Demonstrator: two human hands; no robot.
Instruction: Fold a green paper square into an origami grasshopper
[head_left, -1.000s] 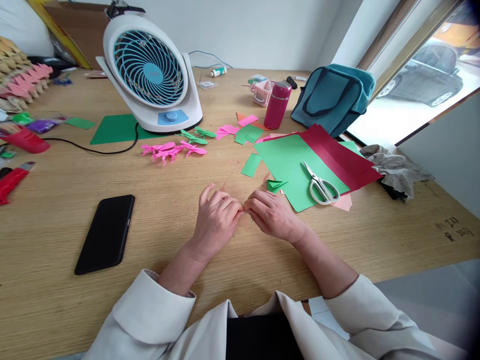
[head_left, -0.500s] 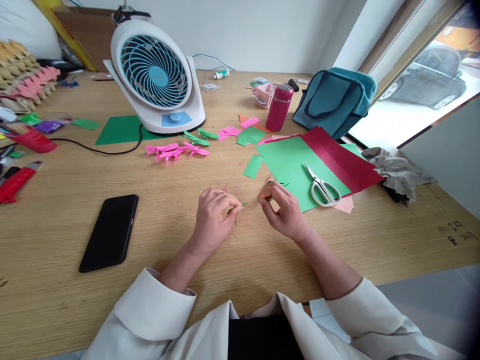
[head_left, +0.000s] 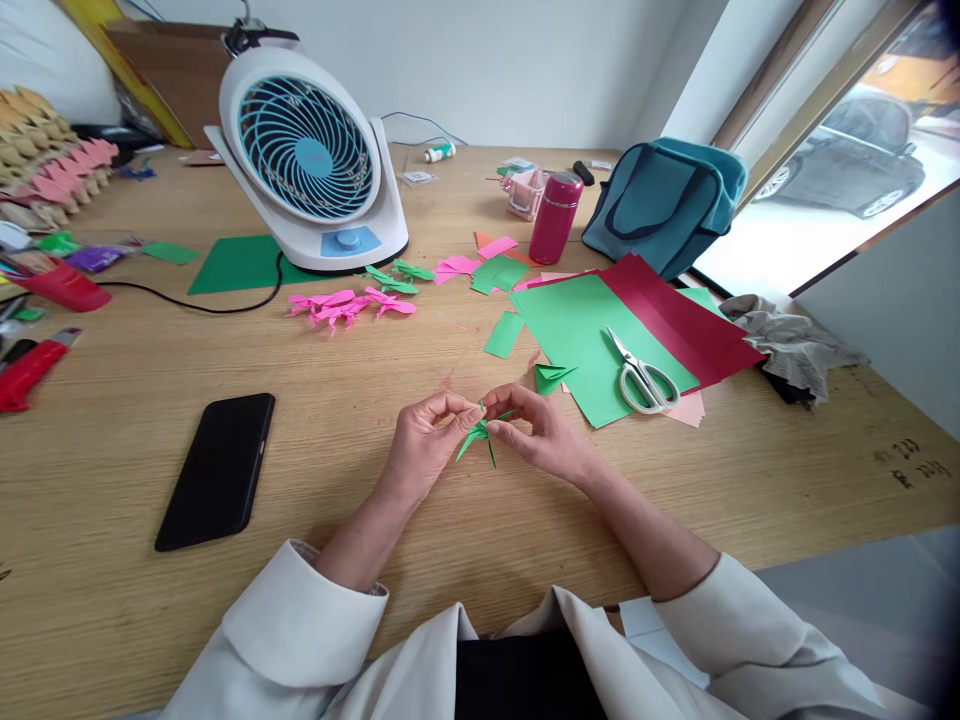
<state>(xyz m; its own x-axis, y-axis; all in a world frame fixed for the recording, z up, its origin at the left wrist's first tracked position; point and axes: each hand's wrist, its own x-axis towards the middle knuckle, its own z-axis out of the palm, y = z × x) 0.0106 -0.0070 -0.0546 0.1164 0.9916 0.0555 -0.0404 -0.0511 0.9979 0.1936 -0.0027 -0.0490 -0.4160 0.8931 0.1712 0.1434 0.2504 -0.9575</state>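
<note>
Between my two hands is a small green folded-paper figure (head_left: 474, 436) with thin pointed legs. The fingertips of my left hand (head_left: 430, 432) pinch its upper end. From the other side my right hand (head_left: 541, 432) grips it between thumb and fingers, partly covering it. Just beyond my right hand lies another green folded paper piece (head_left: 550, 377), against the edge of a light green sheet (head_left: 577, 320). White-handled scissors (head_left: 639, 375) rest on that sheet. Farther back sit several pink folded figures (head_left: 345, 308) and a few green ones (head_left: 397, 276).
A black phone (head_left: 217, 470) lies left of my hands. A white fan (head_left: 315, 170) stands behind, its cable (head_left: 195, 307) running left. At the back right are a pink flask (head_left: 556, 218), a teal bag (head_left: 667, 205) and dark red sheets (head_left: 679, 325). A small green rectangle (head_left: 503, 334) lies ahead.
My right hand has come left and down to meet my left hand, and now grips the green paper figure too. The folded piece it was covering is uncovered.
</note>
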